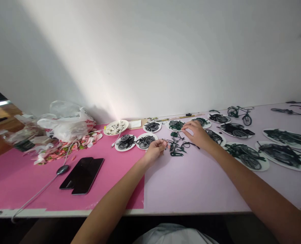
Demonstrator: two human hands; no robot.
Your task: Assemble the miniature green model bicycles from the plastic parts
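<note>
Now two dark-screened devices (89, 179) are lying nearest on the counter (186, 189); beyond, the left hand (155, 150) is pinching its fingertips together, any held piece too small to tell. Loose green bicycle parts (176, 155) are lying between the hands, the right hand (195, 134) is bunching its fingers, contents unclear, and a bicycle (239, 112) is standing farther back.

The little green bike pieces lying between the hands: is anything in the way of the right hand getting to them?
No, nothing visible is. The loose green bike pieces lie on the pale tabletop, close beside the right hand. A plate stands behind them, not in between.
</note>
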